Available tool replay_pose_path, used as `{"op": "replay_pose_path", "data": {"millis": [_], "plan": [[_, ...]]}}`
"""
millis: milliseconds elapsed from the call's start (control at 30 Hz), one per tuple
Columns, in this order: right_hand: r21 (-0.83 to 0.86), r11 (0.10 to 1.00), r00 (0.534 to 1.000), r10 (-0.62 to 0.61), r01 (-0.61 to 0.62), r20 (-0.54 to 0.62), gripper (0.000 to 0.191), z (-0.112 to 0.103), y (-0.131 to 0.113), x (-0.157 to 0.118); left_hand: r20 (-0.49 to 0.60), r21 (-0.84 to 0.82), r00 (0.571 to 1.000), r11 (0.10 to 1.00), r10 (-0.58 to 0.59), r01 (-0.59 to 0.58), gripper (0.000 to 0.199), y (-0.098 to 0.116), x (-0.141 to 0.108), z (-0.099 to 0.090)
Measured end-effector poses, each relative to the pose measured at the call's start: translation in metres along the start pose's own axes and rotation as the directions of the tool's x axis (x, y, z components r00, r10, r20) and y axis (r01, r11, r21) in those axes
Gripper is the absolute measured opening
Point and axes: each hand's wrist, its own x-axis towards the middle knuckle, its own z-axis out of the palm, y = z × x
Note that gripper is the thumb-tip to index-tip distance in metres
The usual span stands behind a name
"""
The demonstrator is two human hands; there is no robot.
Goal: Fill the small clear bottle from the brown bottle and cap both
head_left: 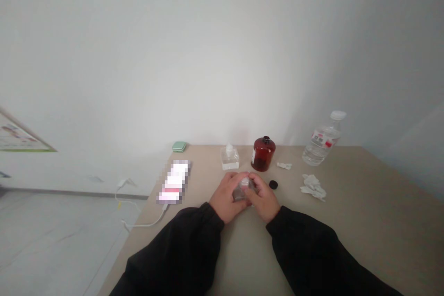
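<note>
Both hands are around a small clear bottle (238,193) near the middle of the table. My left hand (226,198) wraps its left side, fingers curled around it. My right hand (264,199) holds it from the right, with the thumb near its pale cap (245,181). Just behind stands a square clear bottle (230,159) with a clear top. An open-necked dark red bottle (262,154) is to its right. A round black cap (273,185) lies beside my right hand.
A large water bottle (321,143) stands at the back right, near crumpled tissues (312,188) and a smaller tissue piece (284,165). At left lie a phone (175,181) with a white cable (147,225) and a green case (179,147). The wall borders the table (367,194).
</note>
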Motion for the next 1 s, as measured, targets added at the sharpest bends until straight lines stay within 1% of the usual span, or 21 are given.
{"op": "replay_pose_path", "data": {"millis": [133, 433, 567, 667, 900, 1000], "plan": [[-0.031, 0.999, 0.999, -0.038, 0.037, -0.025, 0.030, -0.0019, 0.0017, 0.0005, 0.007, 0.000, 1.000, 1.000, 0.009, -0.009, 0.072, 0.0005, 0.0000, 0.0004], [0.028, 0.999, 1.000, -0.015, 0.015, -0.008, 0.029, -0.0009, -0.0043, 0.0010, 0.008, 0.003, 1.000, 1.000, -0.003, 0.003, 0.069, 0.0024, -0.0002, -0.0003], [-0.024, 0.999, 0.999, -0.043, 0.043, -0.003, 0.032, -0.0028, -0.0016, 0.0006, 0.006, -0.007, 1.000, 1.000, 0.017, -0.017, 0.068, 0.0029, 0.0003, -0.0010], [-0.060, 0.996, 0.998, -0.060, 0.059, -0.001, 0.031, -0.0037, -0.0010, 0.0009, 0.014, 0.001, 1.000, 1.000, 0.008, -0.008, 0.069, 0.0032, 0.0007, -0.0014], [-0.024, 0.999, 0.999, -0.025, 0.026, 0.024, 0.026, -0.0022, -0.0027, 0.0018, 0.009, 0.008, 1.000, 1.000, -0.010, 0.010, 0.069, 0.0036, -0.0001, -0.0009], [-0.043, 0.998, 0.999, -0.049, 0.050, 0.003, 0.028, -0.0030, -0.0006, 0.0016, 0.006, 0.008, 1.000, 1.000, 0.003, -0.003, 0.069, 0.0025, -0.0003, -0.0007]]}}
